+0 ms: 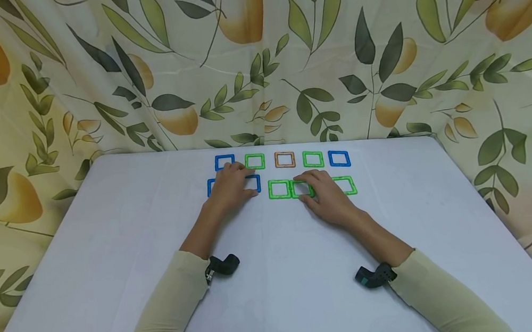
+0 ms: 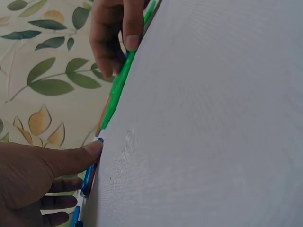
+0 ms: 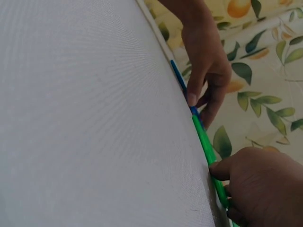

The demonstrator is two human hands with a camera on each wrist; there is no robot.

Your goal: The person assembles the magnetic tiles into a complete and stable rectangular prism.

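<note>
Five square magnetic tiles with coloured rims lie in a back row on the table. In front of them lies a second row, blue at left and green at right. My left hand [image 1: 229, 186] pinches a blue tile [image 1: 259, 182], thumb at its near edge and fingers at its far edge; it partly covers another blue rim. My right hand [image 1: 331, 194] grips the middle green tile [image 1: 292, 189] between thumb and fingers. That tile sits edge to edge with a left green tile [image 1: 270, 190]. Another green tile [image 1: 355, 184] shows partly behind the right hand.
The back row runs from a blue tile [image 1: 224, 156] through a green tile [image 1: 254, 155], an orange tile [image 1: 284, 153] and a second green tile [image 1: 312, 152] to a blue tile [image 1: 339, 152]. Behind the white table [image 1: 278, 293] hangs a fruit-patterned cloth [image 1: 258, 81].
</note>
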